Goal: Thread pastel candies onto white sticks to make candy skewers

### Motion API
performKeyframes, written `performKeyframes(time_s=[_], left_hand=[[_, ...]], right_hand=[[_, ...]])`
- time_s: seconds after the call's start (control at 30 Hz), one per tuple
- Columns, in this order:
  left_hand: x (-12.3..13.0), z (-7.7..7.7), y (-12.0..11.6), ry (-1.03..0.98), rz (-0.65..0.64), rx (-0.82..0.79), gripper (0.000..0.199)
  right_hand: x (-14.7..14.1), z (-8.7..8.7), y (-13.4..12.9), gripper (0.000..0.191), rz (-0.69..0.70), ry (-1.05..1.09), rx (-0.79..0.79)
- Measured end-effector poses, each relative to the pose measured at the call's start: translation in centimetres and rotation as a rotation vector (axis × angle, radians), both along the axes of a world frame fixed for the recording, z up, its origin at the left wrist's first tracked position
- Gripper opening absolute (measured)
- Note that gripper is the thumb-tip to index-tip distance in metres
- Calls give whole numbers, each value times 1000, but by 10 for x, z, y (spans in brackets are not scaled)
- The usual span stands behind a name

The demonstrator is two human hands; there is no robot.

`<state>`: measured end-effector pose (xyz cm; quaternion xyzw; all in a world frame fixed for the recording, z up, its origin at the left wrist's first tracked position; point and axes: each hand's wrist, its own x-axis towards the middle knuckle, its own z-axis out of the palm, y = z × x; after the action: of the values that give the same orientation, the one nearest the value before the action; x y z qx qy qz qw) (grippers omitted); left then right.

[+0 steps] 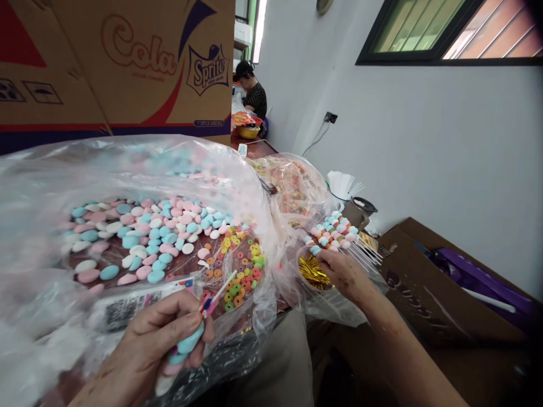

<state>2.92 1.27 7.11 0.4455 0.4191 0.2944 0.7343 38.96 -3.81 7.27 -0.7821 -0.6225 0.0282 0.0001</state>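
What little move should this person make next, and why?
Probably pick out one of the gold ties with the right hand. That hand is right at them, while the left hand grips a candy stick with a printed wrapper gathered round its white stick, where no gold tie shows.

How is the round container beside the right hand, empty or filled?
Not empty: golden strips lie inside its opening, just beside the right hand. How deep they go, I cannot tell.
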Motion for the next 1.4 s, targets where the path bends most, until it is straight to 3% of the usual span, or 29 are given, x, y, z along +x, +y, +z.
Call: performKeyframes(time_s=[0.3, 0.47, 0.7, 0.83, 0.93, 1.0, 1.03, 1.2, 1.4], left_hand=[[2, 0, -4, 6, -20, 11, 36], [2, -2, -6, 3, 15, -1, 35], [-1, -5, -4, 6, -23, -12, 37], [1, -6, -2, -39, -67, -35, 37], [12, -4, -4, -166, -69, -59, 33], [22, -2, -5, -268, -68, -85, 31], [28, -1, -5, -306, -73, -100, 31], [40, -1, -5, -367, -26, -137, 31], [34, -4, -3, -294, 61, -90, 29]], right_hand=[[-7, 3, 2, 17, 71, -59, -169], [-14, 6, 7, 25, 38, -108, -217], [-11, 13, 6, 25, -33, -124, -192], [-16, 23, 0, 26, -36, -114, -82], [-45, 23, -3, 27, 43, 96, 244], [-77, 18, -2, 23, 135, 386, 499], [-96, 15, -1, 21, 179, 515, 550], [-165, 1, 8, 24, 326, 936, 470], [-173, -1, 16, 30, 376, 1018, 394]])
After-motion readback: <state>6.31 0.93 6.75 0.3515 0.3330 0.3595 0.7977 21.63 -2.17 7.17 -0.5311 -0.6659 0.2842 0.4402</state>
